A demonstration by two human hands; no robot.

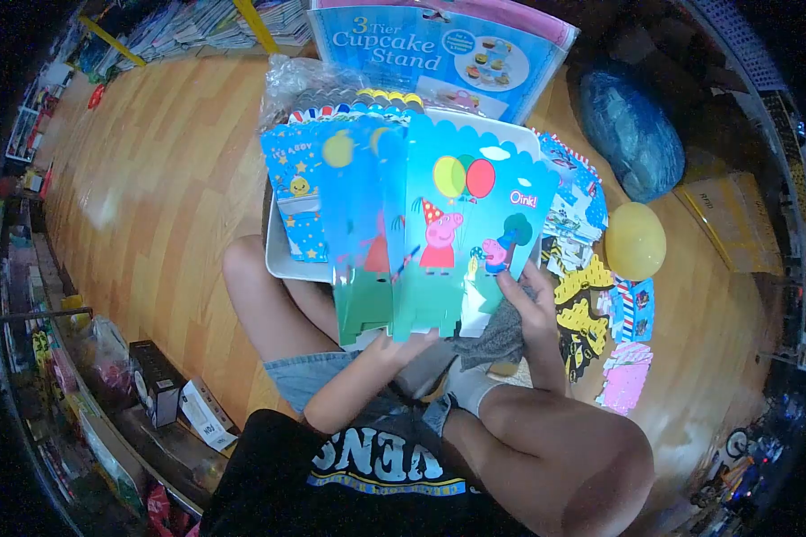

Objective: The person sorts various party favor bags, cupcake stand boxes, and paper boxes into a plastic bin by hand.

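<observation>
A flattened Peppa Pig popcorn box (441,201), blue and green with a scalloped top, is spread in front of me. My left hand (409,346) is closed around its bottom edge, the fingers partly hidden beneath. My right hand (532,302) grips the lower right side, thumb on the printed face. A grey cloth (494,338) hangs right beside the right fingers. Behind the box, a white tray (279,252) holds more flat popcorn boxes, one a blue starry box (297,192).
A Cupcake Stand package (421,54) stands behind the tray. Toward the right lie a yellow balloon (636,242), a blue plastic-wrapped bundle (631,134), a cardboard box (733,222), yellow cutouts (584,322) and pink cutouts (627,376). Shelf goods (157,385) line the left.
</observation>
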